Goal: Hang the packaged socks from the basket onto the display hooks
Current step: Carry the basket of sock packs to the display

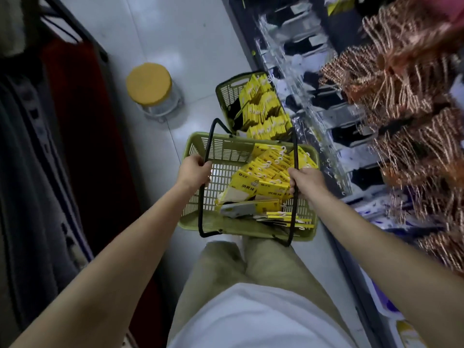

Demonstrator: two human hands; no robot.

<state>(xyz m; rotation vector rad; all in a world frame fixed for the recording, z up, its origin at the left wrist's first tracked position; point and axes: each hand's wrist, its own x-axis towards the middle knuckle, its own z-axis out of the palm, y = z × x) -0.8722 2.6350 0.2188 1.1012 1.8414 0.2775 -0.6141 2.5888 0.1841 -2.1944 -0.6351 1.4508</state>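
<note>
The socks [266, 182], yellow card packs with white plastic hangers, lay in a loose heap in the right half of a green basket [238, 228] at the centre of the frame. The packs overlapped too much to count; there were plainly a good many. The basket was held above the floor [175, 33] in front of the person's legs. The left hand [194, 172] gripped one black handle [208, 146], its fingers [206, 169] curled round the bar. The right hand [305, 183] was clenched round the other handle [295, 156] in the same way. That made two hands, two handles and one carried basket.

Judging from this, the step in hand was bringing the stock to the display, and no pack had been picked out yet. The next move would call for setting the basket down or carrying it on one hand alone, so the other could lift a pack by its hanger.

Just above it in the frame stood a second basket [227, 92], also stacked with yellow packs [263, 109]. The hooks [301, 59] ran down the right of the frame, already carrying dark socks in clear bags. One jar [150, 84] with a yellow lid stood at upper left.
</note>
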